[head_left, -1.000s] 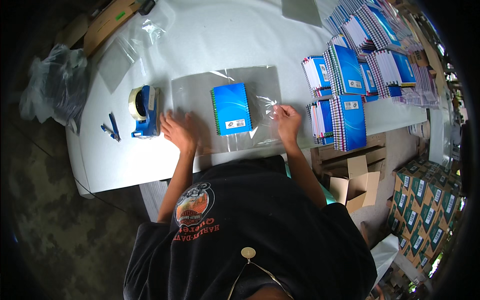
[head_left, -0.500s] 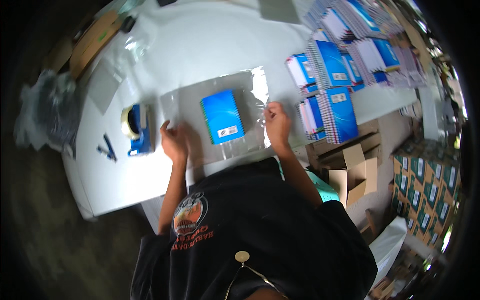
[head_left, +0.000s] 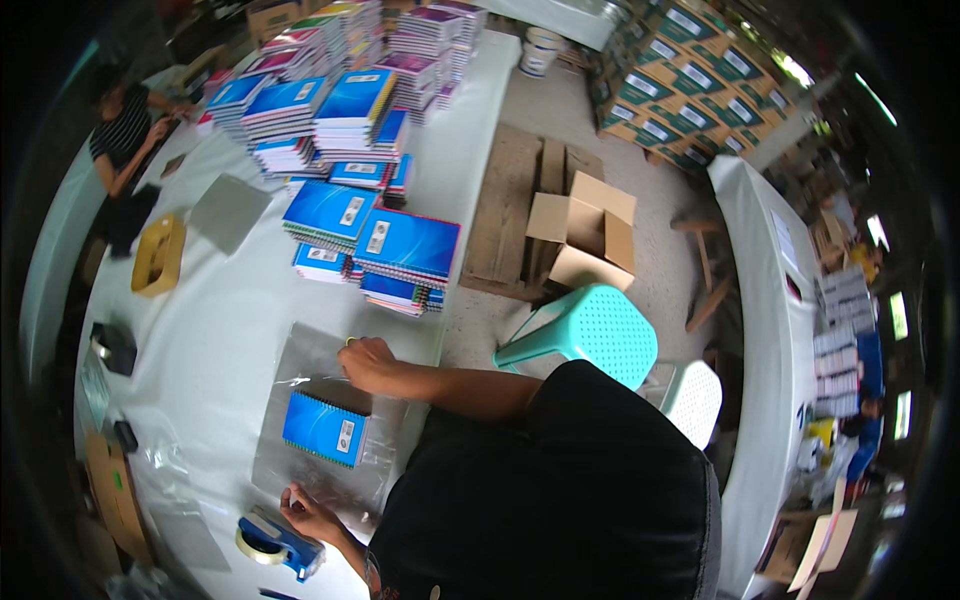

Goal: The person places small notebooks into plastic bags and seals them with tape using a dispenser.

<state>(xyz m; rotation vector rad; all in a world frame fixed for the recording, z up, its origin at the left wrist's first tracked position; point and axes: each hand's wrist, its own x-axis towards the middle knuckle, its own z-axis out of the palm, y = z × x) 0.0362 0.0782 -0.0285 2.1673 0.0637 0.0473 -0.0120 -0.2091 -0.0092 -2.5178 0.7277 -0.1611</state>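
Note:
A blue spiral notebook lies on a clear plastic sheet on the white table. At the sheet's near-left edge, beside the tape dispenser, my left hand has its fingers curved and apart, holding nothing. My right hand is at the opposite edge of the sheet, fingers closed and turned down; what they hold, if anything, is hidden. The blue tape dispenser carries a roll of clear tape.
Stacks of spiral notebooks stand farther along the table. A yellow tray is at the left, and a person sits beyond it. On my right are a turquoise stool, an open carton on wooden planks, and stacked boxes.
My view has swung to the right, bringing the stool, the carton and a second table into sight. Both hands remain on either side of the notebook, which stays on the plastic.

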